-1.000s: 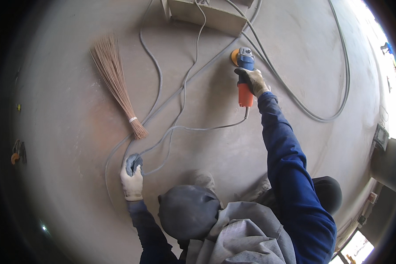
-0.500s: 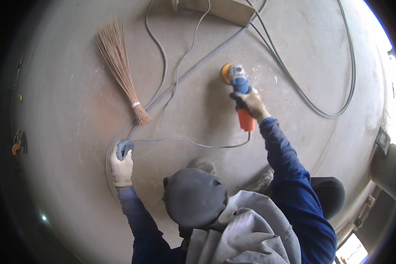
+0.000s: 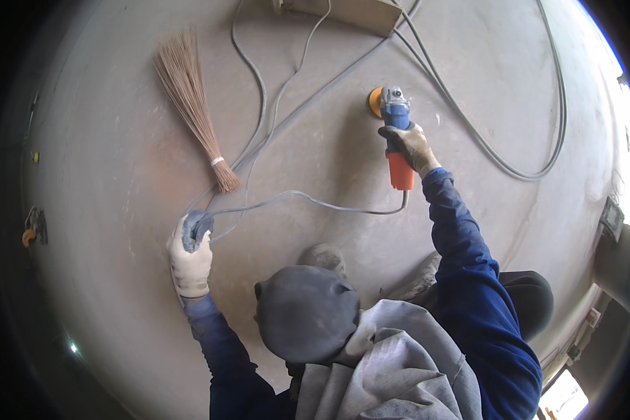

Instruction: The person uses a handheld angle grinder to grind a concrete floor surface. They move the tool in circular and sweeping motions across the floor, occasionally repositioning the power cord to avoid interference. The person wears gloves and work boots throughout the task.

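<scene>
My right hand [image 3: 411, 145], in a pale glove with a dark palm, is wrapped round the body of a blue and orange angle grinder [image 3: 399, 168]. The grinder's yellow disc [image 3: 376, 102] points away from me, tilted at the floor; I cannot tell whether it touches. From the orange rear end a grey power cord [image 3: 294, 193] curves left across to my left hand [image 3: 190, 255]. That gloved hand has its fingers curled round the cord, low over the floor. A twig broom [image 3: 192, 98], bound with a white band, lies just beyond it.
Grey cables [image 3: 262, 91] run across the concrete floor [image 3: 315, 154], and a thick cable loop [image 3: 532, 173] lies at the right. A long beam-like block [image 3: 357, 15] lies at the far edge. My bent knee [image 3: 308, 315] and shoe [image 3: 323, 257] are close in front.
My right hand has moved the grinder slightly right and farther away. My left hand has shifted a little left and nearer, and the cord between them now arches more.
</scene>
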`<state>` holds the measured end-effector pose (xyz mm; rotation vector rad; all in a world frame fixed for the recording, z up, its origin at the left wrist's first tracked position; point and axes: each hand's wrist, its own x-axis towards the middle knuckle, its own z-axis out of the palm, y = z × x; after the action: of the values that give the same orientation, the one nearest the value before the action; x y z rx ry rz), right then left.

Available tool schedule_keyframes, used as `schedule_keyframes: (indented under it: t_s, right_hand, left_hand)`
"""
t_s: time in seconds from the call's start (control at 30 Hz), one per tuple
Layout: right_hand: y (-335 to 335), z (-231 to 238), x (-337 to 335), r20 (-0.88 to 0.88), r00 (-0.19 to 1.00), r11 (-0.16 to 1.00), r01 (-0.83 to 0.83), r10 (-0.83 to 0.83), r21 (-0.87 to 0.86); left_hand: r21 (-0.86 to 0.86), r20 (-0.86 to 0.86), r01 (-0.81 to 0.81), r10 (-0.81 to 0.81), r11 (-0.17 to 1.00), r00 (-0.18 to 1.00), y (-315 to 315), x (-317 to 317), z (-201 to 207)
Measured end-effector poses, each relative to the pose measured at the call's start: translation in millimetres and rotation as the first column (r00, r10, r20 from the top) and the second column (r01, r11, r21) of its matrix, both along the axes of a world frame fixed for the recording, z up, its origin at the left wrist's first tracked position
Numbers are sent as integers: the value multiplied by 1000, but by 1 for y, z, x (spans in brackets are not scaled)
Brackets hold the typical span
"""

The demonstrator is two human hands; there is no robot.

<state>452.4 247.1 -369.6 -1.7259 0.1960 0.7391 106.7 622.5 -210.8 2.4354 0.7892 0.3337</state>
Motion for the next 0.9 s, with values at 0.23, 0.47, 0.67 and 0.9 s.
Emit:
schedule_keyframes:
  t_s: [0.23, 0.47, 0.67, 0.9]
  right_hand:
    - [0, 4, -100, -81, 964, 958, -263, 255, -112]
    - [-103, -7, -66, -34, 980, 977, 192, -196, -95]
    - [-147, -5, -97, -20, 866, 862, 494, -499, -116]
    - [-93, -6, -108, 14, 949, 942, 314, -315, -117]
  left_hand:
    - [-175, -6, 72, -74, 982, 997, -4, 44, -46]
    - [-230, -56, 233, -252, 945, 966, -22, 105, -72]
    - [-73, 0, 426, -428, 902, 904, -47, 176, -73]
    - [-168, 75, 500, -495, 849, 866, -80, 229, -86]
